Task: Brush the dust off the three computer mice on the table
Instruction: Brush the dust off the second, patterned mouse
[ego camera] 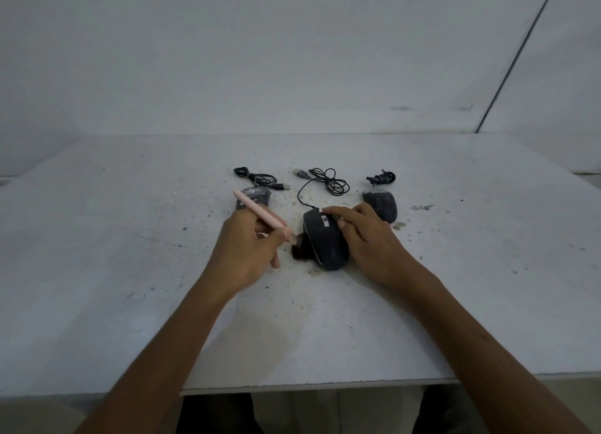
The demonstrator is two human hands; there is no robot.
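Middle mouse (325, 245): frame centre on the worktop (130, 254), under the right hand (370, 241), whose fingers curled over its top and right side, holding it.
Brush (260, 210): pink handle pinched in the left hand (244, 254); dark bristles touched that mouse's left flank.
Left mouse (253, 199): just beyond the left hand.
Right mouse (382, 206): just beyond the right hand.
Forearms entered from the lower edge.

Dusty black left mouse (257, 196), middle mouse (325, 248), right mouse (382, 206) abreast; pink brush (260, 213) seemingly touches middle mouse
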